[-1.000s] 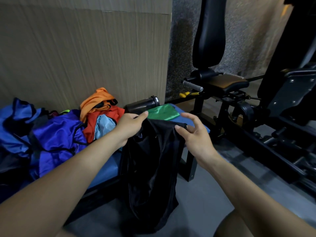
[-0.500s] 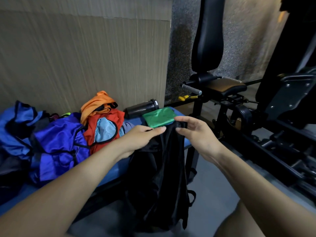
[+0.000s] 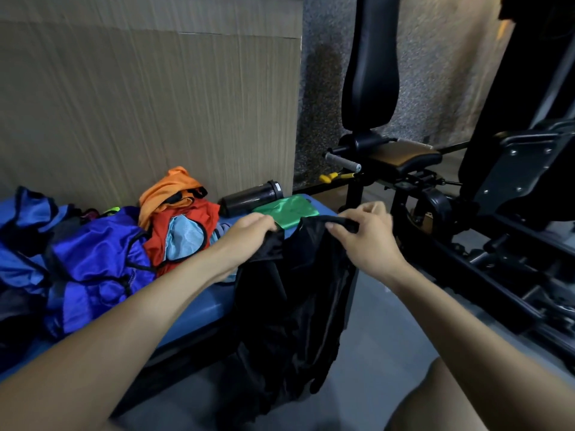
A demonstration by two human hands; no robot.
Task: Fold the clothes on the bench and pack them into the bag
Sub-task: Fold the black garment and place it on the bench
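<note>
Black garment point(image 3: 289, 293) hangs off bench point(image 3: 199, 309) front edge, both hands pinching its top hem, left hand point(image 3: 249, 234), right hand point(image 3: 367, 237); slick fabric may slip or drag the floor if grip loosens.

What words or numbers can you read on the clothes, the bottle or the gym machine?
None can be read anywhere in this picture.
Black garment, held up by the left hand and right hand: no print shows.
Folded green cloth: plain.
Dark bottle: any label is too blurred to tell.
Orange, red and blue clothes on the bench: no lettering visible.
</note>
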